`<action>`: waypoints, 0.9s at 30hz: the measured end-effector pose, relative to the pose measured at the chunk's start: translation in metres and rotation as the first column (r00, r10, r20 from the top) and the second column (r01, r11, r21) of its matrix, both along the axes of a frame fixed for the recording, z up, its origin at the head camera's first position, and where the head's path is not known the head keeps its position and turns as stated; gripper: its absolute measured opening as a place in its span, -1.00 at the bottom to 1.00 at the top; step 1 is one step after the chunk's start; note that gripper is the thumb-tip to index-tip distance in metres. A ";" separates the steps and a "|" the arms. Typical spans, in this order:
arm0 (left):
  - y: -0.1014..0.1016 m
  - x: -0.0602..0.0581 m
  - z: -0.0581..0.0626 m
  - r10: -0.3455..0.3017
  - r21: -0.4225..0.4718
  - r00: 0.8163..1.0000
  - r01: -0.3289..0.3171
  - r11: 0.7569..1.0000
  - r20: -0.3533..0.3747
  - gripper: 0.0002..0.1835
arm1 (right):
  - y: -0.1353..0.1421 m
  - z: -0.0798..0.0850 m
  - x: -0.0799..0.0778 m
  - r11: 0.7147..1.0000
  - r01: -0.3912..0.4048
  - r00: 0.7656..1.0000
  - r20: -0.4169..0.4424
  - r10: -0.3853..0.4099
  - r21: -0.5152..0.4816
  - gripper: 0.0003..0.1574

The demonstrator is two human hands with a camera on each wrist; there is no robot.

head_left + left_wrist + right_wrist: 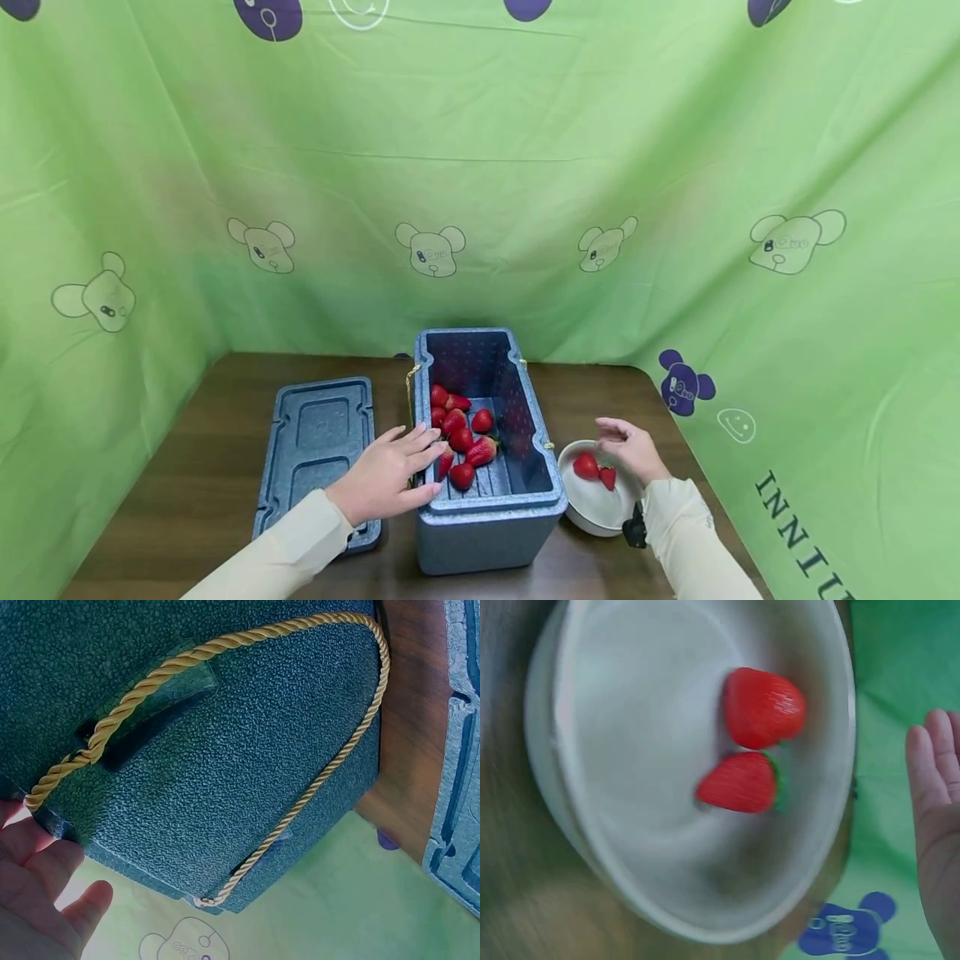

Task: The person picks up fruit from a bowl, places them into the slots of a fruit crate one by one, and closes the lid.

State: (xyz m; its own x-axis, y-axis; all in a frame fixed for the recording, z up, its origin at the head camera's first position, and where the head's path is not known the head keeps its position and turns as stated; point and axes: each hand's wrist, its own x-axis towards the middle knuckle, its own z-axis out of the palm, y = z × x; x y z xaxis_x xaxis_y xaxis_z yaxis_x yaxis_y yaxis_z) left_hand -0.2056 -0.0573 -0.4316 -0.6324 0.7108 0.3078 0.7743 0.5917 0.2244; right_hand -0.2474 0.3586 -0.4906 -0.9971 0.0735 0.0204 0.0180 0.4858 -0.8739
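A blue-grey foam box stands open on the table, with several red strawberries lying inside, mostly toward its left side. My left hand rests on the box's left rim, fingers spread over the edge. Two strawberries lie together in a round whitish bowl to the right of the box; in the right wrist view the larger strawberry and the smaller strawberry sit off to one side of the bowl. Above the bowl's far right rim, my right hand hovers with loose fingers and nothing in them.
Left of the box, its matching foam lid lies on the brown wooden table. A twisted gold cord hangs along the box's outer left side. Green printed cloth surrounds the table at the back and both sides.
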 end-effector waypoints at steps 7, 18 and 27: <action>0.001 -0.002 0.000 -0.016 -0.012 0.999 0.015 1.000 -0.042 -0.46 | 0.002 -0.024 0.005 1.000 0.010 0.998 0.068 -0.011 0.022 -0.42; 0.000 -0.003 -0.001 -0.012 0.003 1.000 0.012 1.000 -0.021 -0.47 | 0.005 -0.042 0.009 0.998 0.059 0.990 0.131 -0.058 -0.002 -0.35; -0.001 -0.003 -0.002 -0.020 -0.008 1.000 0.020 1.000 -0.014 -0.44 | -0.001 -0.056 0.009 0.994 0.087 0.983 0.169 -0.076 -0.062 -0.32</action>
State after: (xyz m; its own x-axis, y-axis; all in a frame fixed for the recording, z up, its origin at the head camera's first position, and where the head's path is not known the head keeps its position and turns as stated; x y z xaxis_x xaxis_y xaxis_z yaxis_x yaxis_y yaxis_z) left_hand -0.2086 -0.0587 -0.4335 -0.6137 0.7257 0.3110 0.7890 0.5777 0.2091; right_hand -0.2385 0.3574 -0.5469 -0.9768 0.1499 -0.1532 0.2028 0.4152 -0.8868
